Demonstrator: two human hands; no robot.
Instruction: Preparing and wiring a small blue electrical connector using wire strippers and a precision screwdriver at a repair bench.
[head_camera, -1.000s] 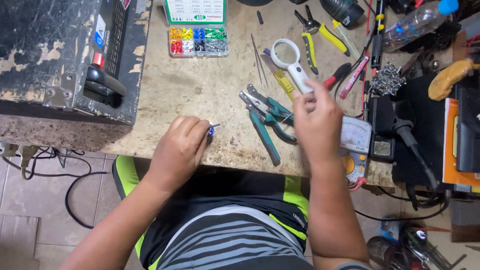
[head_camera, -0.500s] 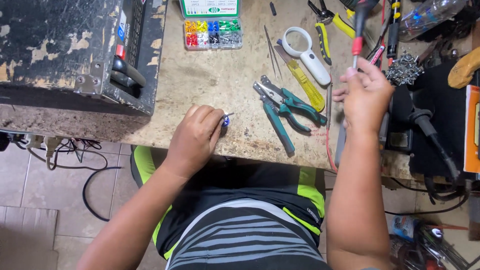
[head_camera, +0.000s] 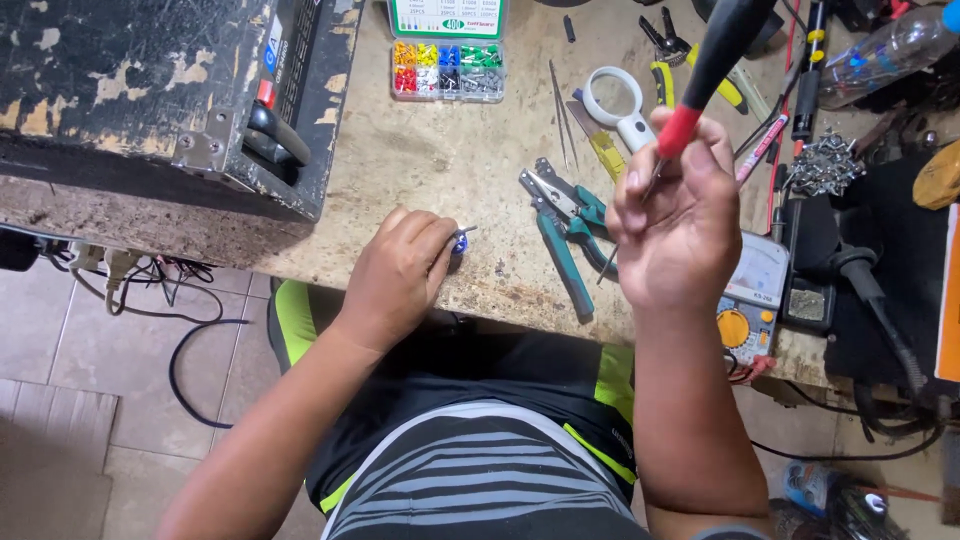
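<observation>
Two hands at a worn workbench, each pinching something small.

The left hand (head_camera: 400, 275) pinches a small blue component with metal pins (head_camera: 459, 241) against the scuffed beige benchtop (head_camera: 450, 140). The right hand (head_camera: 672, 215), raised, closes its fingers round a red-and-black-handled screwdriver (head_camera: 712, 70). Between them lie teal-handled pliers (head_camera: 562, 235); further back, a clear box of coloured ferrules (head_camera: 446, 68) and a white magnifying glass (head_camera: 618, 108).

Even, soft daylight over workbench (head_camera: 450, 160); no harsh glare. Faint shadows under left hand (head_camera: 400, 270) and pliers (head_camera: 565, 225). Right side darker, cluttered tools murky. Right hand (head_camera: 670, 225) and screwdriver (head_camera: 715, 60) slightly motion-blurred. Wide-angle bending at edges.
</observation>
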